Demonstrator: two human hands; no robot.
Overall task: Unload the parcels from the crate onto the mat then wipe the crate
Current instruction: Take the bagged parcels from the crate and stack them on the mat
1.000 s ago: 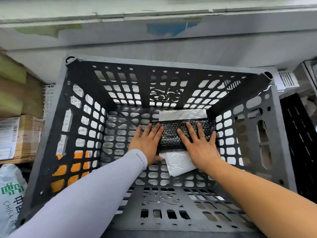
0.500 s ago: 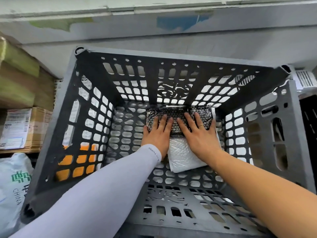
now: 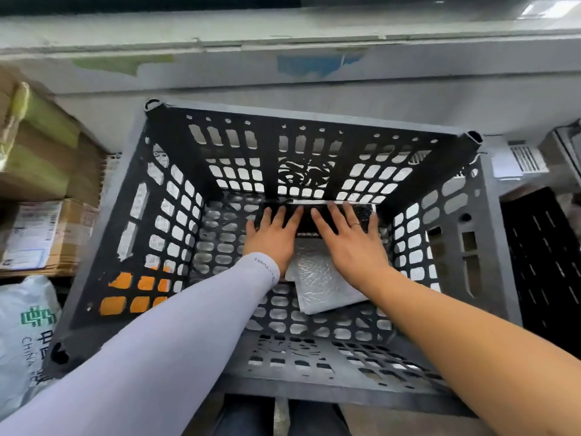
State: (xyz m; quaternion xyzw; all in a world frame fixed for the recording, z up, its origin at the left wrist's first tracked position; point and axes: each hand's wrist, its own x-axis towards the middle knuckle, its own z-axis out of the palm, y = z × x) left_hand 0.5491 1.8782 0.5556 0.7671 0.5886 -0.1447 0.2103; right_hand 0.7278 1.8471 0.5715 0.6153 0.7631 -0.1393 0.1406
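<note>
Presently in the crate [image 3: 176,196]: one black bubble-wrap parcel [image 3: 361,215], lying on the floor against the far wall, long axis running left to right; one white parcel [image 3: 323,278] partly beneath it, nearer the person. Left hand [image 3: 273,240] and right hand [image 3: 352,243] — both flat, fingers straight and spread, gripping nothing — rest on the black parcel's near half, side by side. Neither hand is nearer; a lift would call for fingers curled over its far edge.
</note>
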